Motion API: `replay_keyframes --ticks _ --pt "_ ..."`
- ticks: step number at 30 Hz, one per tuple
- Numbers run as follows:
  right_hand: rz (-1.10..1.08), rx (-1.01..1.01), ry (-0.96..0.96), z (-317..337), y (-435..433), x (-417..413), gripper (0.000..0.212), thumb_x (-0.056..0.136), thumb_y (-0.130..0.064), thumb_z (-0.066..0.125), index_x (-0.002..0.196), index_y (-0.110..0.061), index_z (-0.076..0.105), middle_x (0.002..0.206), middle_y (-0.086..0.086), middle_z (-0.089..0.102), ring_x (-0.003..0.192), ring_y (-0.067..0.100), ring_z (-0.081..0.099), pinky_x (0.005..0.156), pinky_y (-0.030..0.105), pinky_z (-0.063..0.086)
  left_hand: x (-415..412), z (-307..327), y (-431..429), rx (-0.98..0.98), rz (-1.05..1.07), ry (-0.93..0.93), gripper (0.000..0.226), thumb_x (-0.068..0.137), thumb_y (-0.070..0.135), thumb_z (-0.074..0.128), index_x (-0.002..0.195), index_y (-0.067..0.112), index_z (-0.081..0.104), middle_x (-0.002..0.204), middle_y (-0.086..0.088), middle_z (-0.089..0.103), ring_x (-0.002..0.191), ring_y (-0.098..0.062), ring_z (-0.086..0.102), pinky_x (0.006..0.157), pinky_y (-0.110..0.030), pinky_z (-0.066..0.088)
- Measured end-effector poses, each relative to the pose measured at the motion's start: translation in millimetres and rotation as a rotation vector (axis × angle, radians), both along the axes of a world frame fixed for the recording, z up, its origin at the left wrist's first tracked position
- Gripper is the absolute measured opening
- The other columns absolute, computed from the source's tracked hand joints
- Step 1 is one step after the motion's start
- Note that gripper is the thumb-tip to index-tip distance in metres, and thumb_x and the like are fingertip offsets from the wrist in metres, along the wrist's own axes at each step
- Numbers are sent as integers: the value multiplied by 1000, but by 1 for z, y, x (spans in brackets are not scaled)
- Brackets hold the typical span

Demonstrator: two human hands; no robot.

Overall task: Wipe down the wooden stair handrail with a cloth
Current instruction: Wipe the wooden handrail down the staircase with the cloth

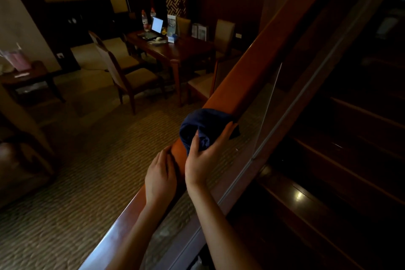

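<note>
Right hand loosely pinches bunched navy cloth on handrail; left hand flat, fingers relaxed, 7 o'clock. Loose pinch: cloth may slip off.

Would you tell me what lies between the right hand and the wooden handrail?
In the head view, only the bunched dark blue cloth lies there, draped over the handrail and held by the right hand.

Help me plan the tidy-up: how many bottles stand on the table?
2. Both stand at the far end of the table: one bottle left of the lit screen, the other bottle beside it, farther back. Clutter may hide more.
</note>
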State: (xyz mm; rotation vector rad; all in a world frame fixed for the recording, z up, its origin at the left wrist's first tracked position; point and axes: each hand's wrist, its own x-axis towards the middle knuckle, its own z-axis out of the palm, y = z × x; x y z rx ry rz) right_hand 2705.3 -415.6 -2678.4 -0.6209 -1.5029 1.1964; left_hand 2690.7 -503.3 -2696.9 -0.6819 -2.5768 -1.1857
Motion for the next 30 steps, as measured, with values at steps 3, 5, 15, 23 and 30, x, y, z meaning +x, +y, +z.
replay_keyframes --ticks 3,5,15,23,30 --pt "-4 51 7 14 13 0 76 97 -30 49 154 -7 4 163 9 1 150 14 6 120 27 13 -2 -4 -2 20 -16 -2 41 95 31 30 117 10 57 100 0 62 91 -20 59 73 -29 38" --pt "-58 73 -29 40 53 -6 73 99 -28 49 154 -5 7 162 12 7 149 19 13 120 27 16 -2 -3 0 41 -22 1 40 94 33 30 113 11 58 93 5 57 83 -15 55 71 -28 35" --pt "30 321 -352 33 10 32 68 96 -17 53 148 9 18 157 28 -2 150 21 -6 119 22 2 4 10 1 24 -30 -156 45 92 29 32 116 2 59 100 -8 64 89 -23 59 79 -33 44" --pt "-119 835 -878 104 136 -13 59 96 -31 32 146 -1 37 153 16 35 142 28 33 119 38 9 8 18 0 -15 -27 -216 44 94 26 33 122 4 58 107 -11 65 97 -22 58 87 -20 35" --pt "288 1113 -1026 52 47 31 62 85 -27 41 143 -4 45 150 12 42 140 24 36 117 37 19 9 26 -1 71 -6 -277 57 92 29 40 142 3 38 114 -12 66 97 -26 61 81 -29 42"
